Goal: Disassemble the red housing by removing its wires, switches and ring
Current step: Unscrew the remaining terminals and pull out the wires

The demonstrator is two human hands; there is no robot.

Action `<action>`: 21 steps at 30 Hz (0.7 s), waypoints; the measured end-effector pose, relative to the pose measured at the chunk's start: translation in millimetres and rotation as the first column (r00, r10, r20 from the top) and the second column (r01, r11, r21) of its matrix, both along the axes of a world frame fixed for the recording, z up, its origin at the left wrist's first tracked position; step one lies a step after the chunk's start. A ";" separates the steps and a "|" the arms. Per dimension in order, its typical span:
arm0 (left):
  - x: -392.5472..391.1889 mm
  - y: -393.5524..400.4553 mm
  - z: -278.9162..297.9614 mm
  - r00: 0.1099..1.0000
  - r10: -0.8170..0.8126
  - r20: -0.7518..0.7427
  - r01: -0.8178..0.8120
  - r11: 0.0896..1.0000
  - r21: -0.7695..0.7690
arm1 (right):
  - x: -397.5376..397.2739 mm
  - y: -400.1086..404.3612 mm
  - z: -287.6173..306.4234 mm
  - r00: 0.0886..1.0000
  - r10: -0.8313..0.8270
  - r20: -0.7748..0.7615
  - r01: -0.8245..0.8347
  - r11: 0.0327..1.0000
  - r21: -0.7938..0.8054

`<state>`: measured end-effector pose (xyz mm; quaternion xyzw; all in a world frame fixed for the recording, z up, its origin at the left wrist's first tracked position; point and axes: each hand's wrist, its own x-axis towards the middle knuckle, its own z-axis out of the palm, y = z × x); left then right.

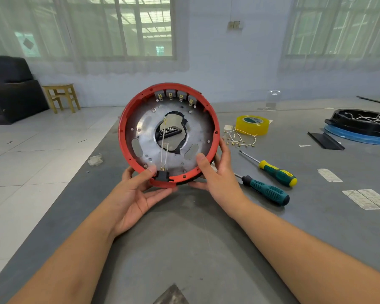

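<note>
Both forearms reach in from the bottom of the view over the grey table (184, 249), and between them the red housing (123, 128) is held up off the surface, tilted so its open back faces the camera. Left hand (138, 194) cups the lower rim, thumb curled over onto the black connector block (162, 174) seated at the bottom edge, fingers wrapped underneath. Right hand (217, 178) grips the lower right rim, thumb pressing on the silver metal plate (198, 128) inside and fingers curled behind. Two pale wires (164, 148) run up from that block's brass pins toward the plate's central opening, so wiring is not yet all out. Up at the top of the rim sit four grey switches (176, 95) in a row, their brass terminals bare, no leads visible on them. Off to the right on the table lies a scatter of loose wires with yellow terminals (239, 139), beside a roll of yellow tape (252, 125), and nearer in, two screwdrivers (270, 178) lie just beside the right hand. Judging by this, the switch leads look done and the step in hand is the connector block with its two wires. Next move calls for the left thumb and fingers to work the block free of its notch in the rim while the right hand keeps the housing steady, gently enough not to snap those thin wires.
</note>
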<state>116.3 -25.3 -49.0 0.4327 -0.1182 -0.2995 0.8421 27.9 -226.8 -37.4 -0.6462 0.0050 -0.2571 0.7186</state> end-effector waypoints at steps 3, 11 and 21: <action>-0.2 1.1 3.9 0.996 0.000 -0.088 -0.001 1.000 -0.014 | -2.1 -0.5 -0.8 0.997 -0.056 -0.056 0.047 0.987 -0.154; -2.3 3.0 5.6 0.994 0.061 -0.088 -0.068 0.994 -0.081 | -39.6 -39.2 -6.4 0.826 -0.503 0.254 0.303 0.017 -0.953; -1.0 0.6 6.2 0.980 0.187 -0.071 -0.191 0.980 -0.059 | -49.9 -67.3 -13.5 0.606 -0.792 0.073 -0.053 -0.131 -0.990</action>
